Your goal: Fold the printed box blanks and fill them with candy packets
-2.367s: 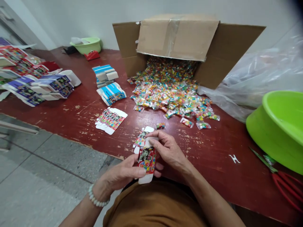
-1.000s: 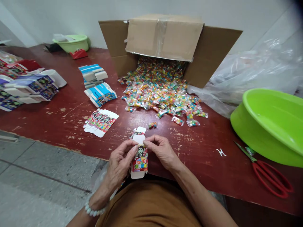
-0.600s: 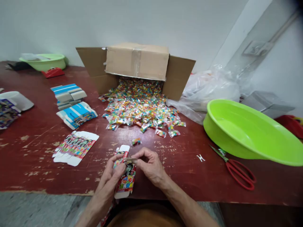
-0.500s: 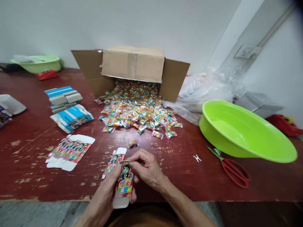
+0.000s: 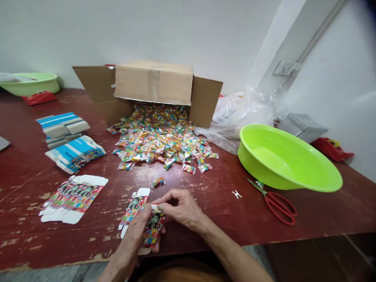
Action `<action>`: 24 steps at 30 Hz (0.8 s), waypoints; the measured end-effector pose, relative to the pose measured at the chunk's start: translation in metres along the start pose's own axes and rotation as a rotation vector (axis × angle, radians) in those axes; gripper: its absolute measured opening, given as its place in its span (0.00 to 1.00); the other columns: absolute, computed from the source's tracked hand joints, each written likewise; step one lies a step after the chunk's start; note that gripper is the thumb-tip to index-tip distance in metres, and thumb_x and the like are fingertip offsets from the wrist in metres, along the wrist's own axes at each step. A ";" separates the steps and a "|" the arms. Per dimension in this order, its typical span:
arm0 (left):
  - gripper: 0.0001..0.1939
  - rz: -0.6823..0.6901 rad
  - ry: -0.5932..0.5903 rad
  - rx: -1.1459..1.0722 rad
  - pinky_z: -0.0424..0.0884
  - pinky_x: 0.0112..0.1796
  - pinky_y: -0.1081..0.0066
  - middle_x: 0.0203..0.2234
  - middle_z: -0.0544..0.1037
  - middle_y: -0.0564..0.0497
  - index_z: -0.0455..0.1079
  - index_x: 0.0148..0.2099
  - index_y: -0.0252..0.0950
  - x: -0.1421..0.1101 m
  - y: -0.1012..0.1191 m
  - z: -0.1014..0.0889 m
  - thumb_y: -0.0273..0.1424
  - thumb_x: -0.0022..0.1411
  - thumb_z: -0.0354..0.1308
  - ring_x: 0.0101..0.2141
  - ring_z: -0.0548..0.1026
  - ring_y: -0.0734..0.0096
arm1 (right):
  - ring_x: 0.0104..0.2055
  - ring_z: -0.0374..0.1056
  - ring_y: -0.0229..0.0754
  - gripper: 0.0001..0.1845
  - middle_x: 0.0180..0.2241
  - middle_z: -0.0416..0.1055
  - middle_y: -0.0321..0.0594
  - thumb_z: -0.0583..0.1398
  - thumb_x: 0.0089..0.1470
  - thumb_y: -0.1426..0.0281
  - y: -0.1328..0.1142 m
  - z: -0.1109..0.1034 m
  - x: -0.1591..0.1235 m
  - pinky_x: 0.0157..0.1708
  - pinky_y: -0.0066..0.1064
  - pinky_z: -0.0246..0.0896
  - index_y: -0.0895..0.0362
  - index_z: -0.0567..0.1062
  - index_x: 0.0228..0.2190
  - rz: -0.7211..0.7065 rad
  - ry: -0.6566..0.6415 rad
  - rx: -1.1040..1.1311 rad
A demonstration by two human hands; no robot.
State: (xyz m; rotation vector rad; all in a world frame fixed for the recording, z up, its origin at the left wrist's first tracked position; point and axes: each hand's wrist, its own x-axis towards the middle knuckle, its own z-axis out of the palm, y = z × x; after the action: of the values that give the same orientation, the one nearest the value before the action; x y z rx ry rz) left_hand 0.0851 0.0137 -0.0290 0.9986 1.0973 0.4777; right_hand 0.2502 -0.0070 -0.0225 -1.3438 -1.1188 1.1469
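Note:
My left hand [image 5: 133, 239] grips a small red printed carton [image 5: 152, 231] near the table's front edge. My right hand [image 5: 180, 207] pinches the carton's top flap with thumb and fingers closed. Another flat red carton blank [image 5: 134, 207] lies on the table just left of my hands. A single candy packet [image 5: 158, 182] lies just beyond my fingers. Behind it spreads a heap of colourful candy packets [image 5: 161, 141] spilling from a tipped cardboard box [image 5: 152, 84].
A stack of flat red cartons [image 5: 73, 194] lies at left, blue cartons [image 5: 73, 150] behind it. A lime green basin [image 5: 293, 172] and red-handled scissors [image 5: 276, 201] sit to the right. Clear plastic bags [image 5: 243, 113] lie behind; another green basin [image 5: 29, 82] stands far left.
My view has swung right and up, showing the whole green basin and the wall corner. My hands stay on the carton, which has tilted while my right fingers work its top flap.

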 end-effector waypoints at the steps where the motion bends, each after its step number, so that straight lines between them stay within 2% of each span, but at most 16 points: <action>1: 0.35 -0.001 0.002 -0.032 0.63 0.17 0.75 0.15 0.76 0.47 0.73 0.27 0.33 0.000 0.001 0.000 0.64 0.56 0.56 0.12 0.69 0.72 | 0.30 0.73 0.40 0.06 0.30 0.81 0.39 0.66 0.51 0.68 -0.001 -0.001 -0.001 0.30 0.28 0.66 0.57 0.85 0.31 -0.063 0.011 -0.066; 4: 0.33 -0.020 -0.001 -0.162 0.66 0.16 0.73 0.19 0.79 0.49 0.76 0.40 0.34 -0.003 0.006 0.006 0.62 0.54 0.60 0.12 0.71 0.70 | 0.34 0.74 0.40 0.07 0.37 0.81 0.40 0.65 0.56 0.66 0.001 -0.001 -0.008 0.33 0.29 0.68 0.54 0.84 0.34 -0.201 -0.054 -0.089; 7: 0.36 -0.041 -0.034 -0.238 0.67 0.15 0.72 0.18 0.76 0.54 0.73 0.54 0.37 -0.008 0.007 0.012 0.61 0.56 0.60 0.12 0.71 0.69 | 0.41 0.76 0.41 0.06 0.47 0.80 0.40 0.64 0.58 0.66 0.007 0.005 -0.016 0.38 0.30 0.70 0.53 0.81 0.36 -0.211 -0.126 0.022; 9: 0.38 -0.009 -0.047 -0.232 0.67 0.16 0.73 0.17 0.75 0.56 0.70 0.60 0.38 -0.010 0.003 0.010 0.60 0.58 0.59 0.12 0.71 0.69 | 0.43 0.76 0.42 0.05 0.47 0.80 0.39 0.64 0.56 0.72 0.012 0.011 -0.021 0.41 0.32 0.70 0.53 0.80 0.36 -0.214 -0.091 0.011; 12: 0.35 0.041 -0.021 -0.182 0.74 0.25 0.71 0.26 0.81 0.53 0.70 0.63 0.41 -0.013 -0.003 -0.003 0.55 0.59 0.62 0.18 0.76 0.69 | 0.43 0.76 0.41 0.06 0.43 0.80 0.39 0.63 0.54 0.75 0.013 0.017 -0.023 0.43 0.32 0.70 0.54 0.80 0.34 -0.206 -0.090 0.035; 14: 0.31 0.034 -0.024 -0.144 0.78 0.37 0.67 0.37 0.84 0.47 0.73 0.60 0.42 -0.017 -0.007 -0.018 0.50 0.58 0.67 0.31 0.82 0.63 | 0.40 0.76 0.41 0.03 0.41 0.80 0.39 0.64 0.56 0.71 0.011 0.014 -0.017 0.41 0.32 0.70 0.55 0.80 0.34 -0.159 -0.226 0.113; 15: 0.29 0.020 -0.042 -0.134 0.78 0.42 0.65 0.42 0.84 0.45 0.75 0.58 0.42 -0.020 -0.008 -0.025 0.47 0.57 0.69 0.38 0.83 0.59 | 0.38 0.75 0.40 0.05 0.39 0.80 0.39 0.64 0.57 0.68 0.010 0.012 -0.012 0.39 0.31 0.70 0.56 0.80 0.35 -0.127 -0.320 0.129; 17: 0.26 -0.010 -0.070 -0.139 0.77 0.46 0.62 0.44 0.84 0.42 0.78 0.54 0.40 -0.028 -0.010 -0.035 0.43 0.55 0.72 0.44 0.82 0.53 | 0.35 0.74 0.40 0.10 0.35 0.79 0.38 0.62 0.61 0.64 0.007 0.005 0.004 0.38 0.31 0.69 0.56 0.81 0.38 -0.120 -0.436 0.038; 18: 0.26 -0.030 -0.064 -0.157 0.77 0.45 0.60 0.44 0.84 0.42 0.78 0.53 0.39 -0.033 -0.012 -0.038 0.41 0.53 0.73 0.43 0.82 0.51 | 0.36 0.74 0.40 0.11 0.35 0.78 0.38 0.61 0.63 0.64 0.007 0.003 0.014 0.40 0.32 0.69 0.56 0.81 0.41 -0.154 -0.415 -0.071; 20: 0.27 -0.095 -0.003 -0.210 0.78 0.42 0.58 0.40 0.84 0.42 0.78 0.50 0.37 -0.042 -0.017 -0.040 0.37 0.48 0.77 0.38 0.82 0.51 | 0.46 0.72 0.42 0.12 0.43 0.78 0.42 0.58 0.65 0.68 0.011 0.000 0.036 0.50 0.36 0.66 0.55 0.80 0.45 -0.273 -0.205 -0.362; 22: 0.29 -0.153 0.067 -0.228 0.78 0.37 0.61 0.35 0.83 0.46 0.78 0.47 0.37 -0.049 -0.024 -0.042 0.35 0.41 0.79 0.33 0.81 0.55 | 0.55 0.67 0.47 0.14 0.53 0.74 0.48 0.59 0.64 0.72 0.020 0.001 0.056 0.57 0.42 0.61 0.56 0.78 0.50 -0.300 -0.022 -0.695; 24: 0.31 -0.154 0.068 -0.178 0.77 0.35 0.64 0.31 0.82 0.50 0.79 0.48 0.40 -0.054 -0.033 -0.050 0.38 0.39 0.79 0.31 0.79 0.59 | 0.59 0.63 0.53 0.18 0.59 0.70 0.48 0.62 0.62 0.71 0.032 0.003 0.071 0.57 0.48 0.59 0.53 0.75 0.54 -0.304 -0.018 -0.911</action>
State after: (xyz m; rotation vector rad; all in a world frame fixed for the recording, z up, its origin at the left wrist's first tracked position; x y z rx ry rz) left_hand 0.0133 -0.0221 -0.0347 0.7405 1.1617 0.4779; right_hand 0.2568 0.0612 -0.0590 -1.7305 -1.9012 0.4028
